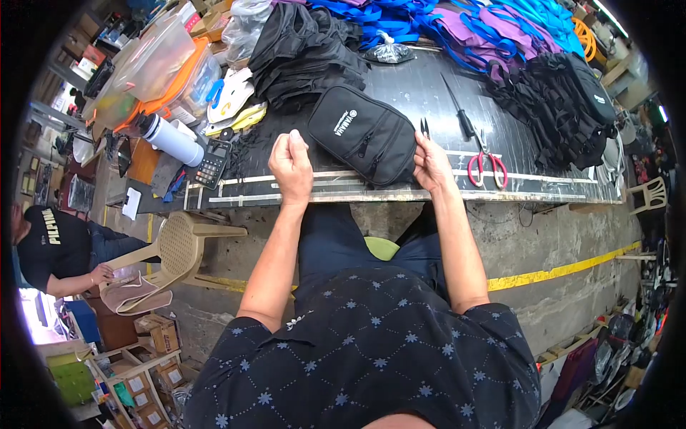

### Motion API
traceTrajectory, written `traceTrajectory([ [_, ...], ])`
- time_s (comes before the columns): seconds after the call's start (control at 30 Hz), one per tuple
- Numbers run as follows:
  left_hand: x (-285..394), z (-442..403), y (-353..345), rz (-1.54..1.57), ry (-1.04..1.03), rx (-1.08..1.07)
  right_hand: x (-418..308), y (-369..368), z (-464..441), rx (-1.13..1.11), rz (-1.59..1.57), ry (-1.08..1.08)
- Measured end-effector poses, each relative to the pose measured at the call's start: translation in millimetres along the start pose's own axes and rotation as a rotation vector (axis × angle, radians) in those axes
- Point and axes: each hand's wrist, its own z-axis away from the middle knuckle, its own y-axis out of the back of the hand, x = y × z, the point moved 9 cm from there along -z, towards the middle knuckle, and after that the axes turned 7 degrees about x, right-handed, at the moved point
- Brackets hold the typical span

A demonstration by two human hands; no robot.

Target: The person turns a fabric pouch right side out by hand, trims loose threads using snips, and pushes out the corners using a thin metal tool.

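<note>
Cluttered workshop floor of bare concrete (pixel 529 239) surrounds a long table (pixel 429 93) with a dark, glossy top in the head view. Near its front edge lies a black woven-fabric bag (pixel 361 136), rounded at the corners and printed with white lettering. It looks fully assembled, panels and zippers in place; any remaining finishing cannot be told. The person's left hand (pixel 291 170) is curled into a loose fist beside it, contents hidden; the right hand (pixel 433 164) closes around small black pointed snips (pixel 425 129) at the bag's right edge. Steel scissors with looped red handles (pixel 486 149) lie nearby, and limp black webbing-and-fabric pieces (pixel 304 61) are heaped behind, beside smooth, flat blue straps (pixel 393 25).
</note>
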Motion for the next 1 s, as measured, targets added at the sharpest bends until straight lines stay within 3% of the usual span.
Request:
traceTrajectory([
  [0.2, -6.1, 18.2, -4.5, -0.016, -0.049, -0.042, -0.9, 0.1, 2.9, -0.013, 0.035, 0.036],
  [0.33, -1.1, 38.4, -21.4, 0.046, 0.058, -0.116, -1.7, -6.3, 15.6, -0.054, 0.069, 0.004],
  [0.4, 2.2, 41.9, -25.6, 0.056, -0.028, -0.127, -5.1, -0.3, 19.9, -0.022, 0.174, 0.021],
  [0.7, -3.9, 45.6, -32.9, 0.05, 0.056, -0.179, -1.0, 1.9, 37.1, -0.046, 0.479, 0.125],
  [0.8, 8.3, 44.8, -32.4, 0.098, 0.064, -0.137, -3.8, -5.5, 45.1, 0.105, 0.562, 0.208],
  [0.9, 50.9, 38.8, -38.9, -0.056, -0.378, -0.13, -2.7, -8.4, 42.5, 0.088, 0.558, 0.25],
  [1.0, 93.9, 32.8, -56.4, -0.023, -0.547, -0.233, -4.6, -12.6, 35.4, -0.034, 0.556, 0.326],
])
